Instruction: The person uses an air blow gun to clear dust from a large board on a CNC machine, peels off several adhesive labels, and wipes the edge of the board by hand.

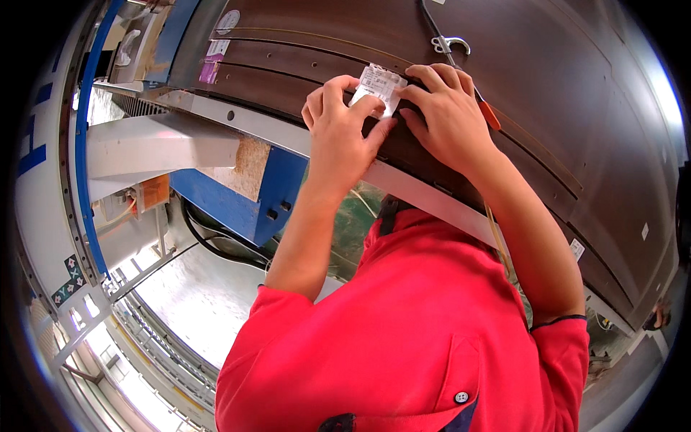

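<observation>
I see both of my hands up in the top centre of the frame, pressed against a stack of dark brown panels (547, 93). Between them sits a small white printed label (379, 86), lying on the face of the top panel near its front edge. My left hand (342, 133) has thumb and forefinger closed lightly on the label's lower left corner, the other fingers curled beside it. My right hand (446, 115) lies flat and spread, fingertips on the label's right edge and the palm on the panel; it pins the label and grips nothing (an orange-handled tool (489, 115) peeks out from under the wrist, touching the panel, but whether I actually hold it I cannot tell).

To do this well, I judge that I should keep the right fingertips steady as an anchor, square the label to the panel's edge, then smooth outward from the anchored side so that no crease or bubble forms. The light metal rail (432, 198) runs just beneath the panel edge, so the label should stay clear of it.

A metal hook (452, 45) hangs above the hands, apart from the label.
</observation>
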Demonstrator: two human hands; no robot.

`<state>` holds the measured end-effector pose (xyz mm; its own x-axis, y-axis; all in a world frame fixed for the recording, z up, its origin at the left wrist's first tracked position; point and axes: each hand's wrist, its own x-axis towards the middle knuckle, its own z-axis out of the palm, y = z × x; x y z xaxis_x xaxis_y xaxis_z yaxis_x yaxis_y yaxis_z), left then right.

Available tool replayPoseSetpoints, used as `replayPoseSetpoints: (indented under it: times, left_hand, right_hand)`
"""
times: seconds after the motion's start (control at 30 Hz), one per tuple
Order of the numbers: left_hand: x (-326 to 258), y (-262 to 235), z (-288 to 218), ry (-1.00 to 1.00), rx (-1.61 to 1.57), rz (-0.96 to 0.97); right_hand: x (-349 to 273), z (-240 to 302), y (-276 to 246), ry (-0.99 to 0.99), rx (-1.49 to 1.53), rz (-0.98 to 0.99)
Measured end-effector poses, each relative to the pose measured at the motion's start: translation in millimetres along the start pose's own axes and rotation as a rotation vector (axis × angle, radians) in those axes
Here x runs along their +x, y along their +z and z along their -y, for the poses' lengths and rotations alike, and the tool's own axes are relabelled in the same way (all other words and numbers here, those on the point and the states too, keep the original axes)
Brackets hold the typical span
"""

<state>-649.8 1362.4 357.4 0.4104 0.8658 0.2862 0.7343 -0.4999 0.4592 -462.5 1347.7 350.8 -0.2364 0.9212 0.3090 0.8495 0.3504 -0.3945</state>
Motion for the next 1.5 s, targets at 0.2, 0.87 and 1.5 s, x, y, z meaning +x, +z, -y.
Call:
replayPoseSetpoints:
  times: [0.2, 0.87, 1.5]
  left_hand:
    - [9, 9, 12, -0.034, -0.021, 0.067]
    - [28, 9, 8, -0.357, -0.265, -0.006]
    - [37, 17, 17, -0.141, -0.173, -0.112]
  right_hand:
    - [0, -1, 2, 0.014, 0.010, -0.016]
    - [1, -4, 7, 0.071, 0.068, -0.058]
    - [3, -1, 11, 0.131, 0.065, -0.123]
